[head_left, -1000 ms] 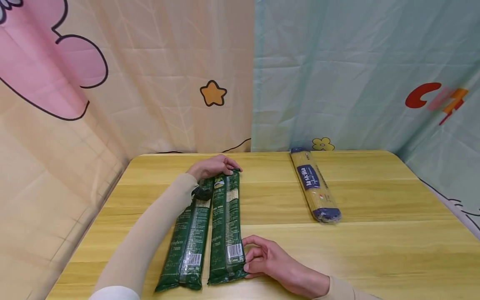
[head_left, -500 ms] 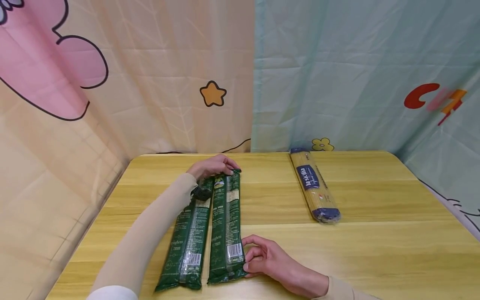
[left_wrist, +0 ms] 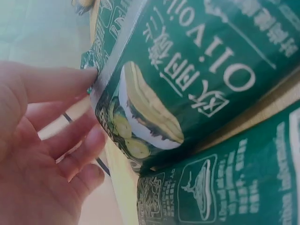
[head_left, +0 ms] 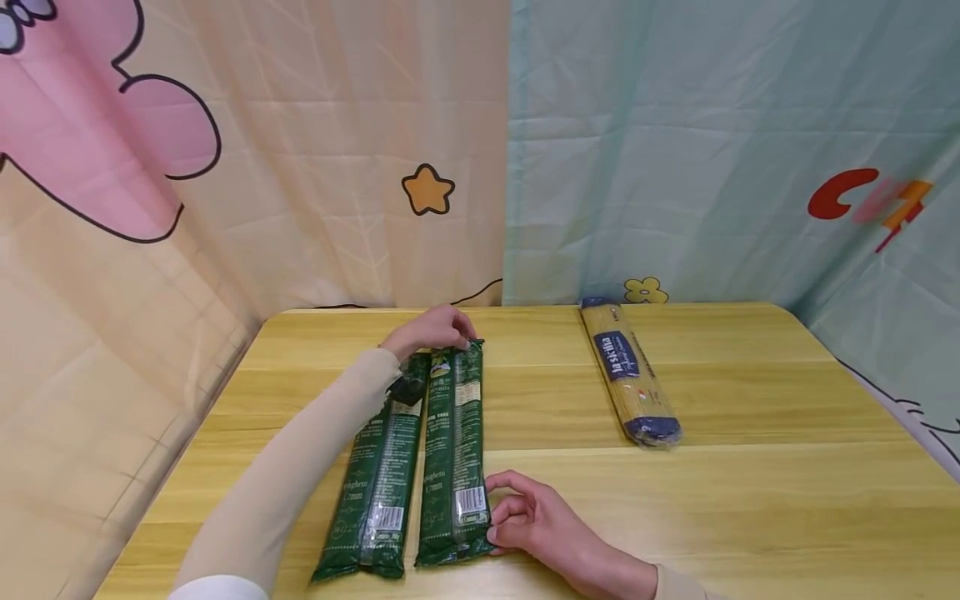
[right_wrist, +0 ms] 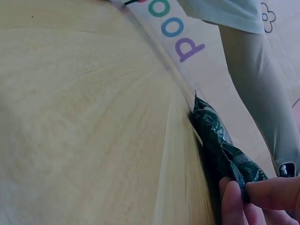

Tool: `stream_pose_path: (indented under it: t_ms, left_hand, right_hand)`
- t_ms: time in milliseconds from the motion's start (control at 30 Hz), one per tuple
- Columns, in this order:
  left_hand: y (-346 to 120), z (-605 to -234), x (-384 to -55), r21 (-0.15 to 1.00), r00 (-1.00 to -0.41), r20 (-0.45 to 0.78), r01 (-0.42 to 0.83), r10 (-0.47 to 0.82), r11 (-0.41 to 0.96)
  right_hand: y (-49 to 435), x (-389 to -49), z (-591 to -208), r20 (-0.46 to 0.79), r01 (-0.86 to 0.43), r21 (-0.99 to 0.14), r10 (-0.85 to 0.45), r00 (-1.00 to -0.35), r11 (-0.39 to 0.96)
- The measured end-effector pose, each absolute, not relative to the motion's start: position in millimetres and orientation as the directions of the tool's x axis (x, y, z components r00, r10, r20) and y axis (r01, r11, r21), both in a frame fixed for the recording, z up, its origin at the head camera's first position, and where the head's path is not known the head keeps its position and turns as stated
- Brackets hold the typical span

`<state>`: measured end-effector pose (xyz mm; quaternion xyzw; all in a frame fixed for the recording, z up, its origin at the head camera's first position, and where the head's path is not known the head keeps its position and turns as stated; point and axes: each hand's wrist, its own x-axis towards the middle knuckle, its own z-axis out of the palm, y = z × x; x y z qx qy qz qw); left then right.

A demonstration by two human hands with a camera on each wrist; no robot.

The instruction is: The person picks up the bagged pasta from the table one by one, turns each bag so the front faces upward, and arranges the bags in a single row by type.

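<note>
Two long green spaghetti packs lie side by side on the wooden table, backs with barcodes facing up. At the far end of the right-hand spaghetti pack (head_left: 452,450), my left hand (head_left: 437,327) pinches the top edge. The left wrist view shows the thumb on that edge, other fingers behind it. My right hand (head_left: 551,533) pinches the same pack's near right corner; thumb and fingers (right_wrist: 272,194) meet on the dark wrapper in the right wrist view. Beside it the left-hand spaghetti pack (head_left: 375,492) slants slightly, its far end partly hidden under my left wrist.
A clear pack of spaghetti with blue ends and label (head_left: 630,371) lies toward the back right of the table (head_left: 750,500). Printed curtains (head_left: 360,150) hang behind and at both sides of the table.
Both hands keep their hold on the right-hand spaghetti pack. The left hand and the pack's far end have shifted very slightly right; the rest looks the same.
</note>
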<state>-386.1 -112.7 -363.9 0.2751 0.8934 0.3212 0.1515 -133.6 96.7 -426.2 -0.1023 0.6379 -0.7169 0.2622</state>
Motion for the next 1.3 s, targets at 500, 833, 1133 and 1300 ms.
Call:
stream_pose_path:
  t_ms: [500,833,1133,1300]
  left_hand:
    - [-98,-363,-372,0.631,-0.834,-0.183,0.306,0.520,0.713]
    - [-92,-367,-374,0.644,-0.886,-0.228,0.173,0.403,0.745]
    - [-86,-371,-373,0.666,-0.913,-0.225,0.111,0.341,0.737]
    - [-88,-370,-373,0.696,-0.908,-0.236,0.089,0.345,0.713]
  right_hand:
    - [95,-131,-424,-0.139,0.203,-0.977,-0.505,-0.852,-0.072]
    - [94,-130,-425,-0.131,0.207,-0.974,-0.519,-0.845,-0.090]
    - [95,-128,-425,-0.120,0.216,-0.969,-0.535,-0.836,-0.119]
    - [95,-127,-425,-0.125,0.235,-0.962,-0.544,-0.830,-0.137]
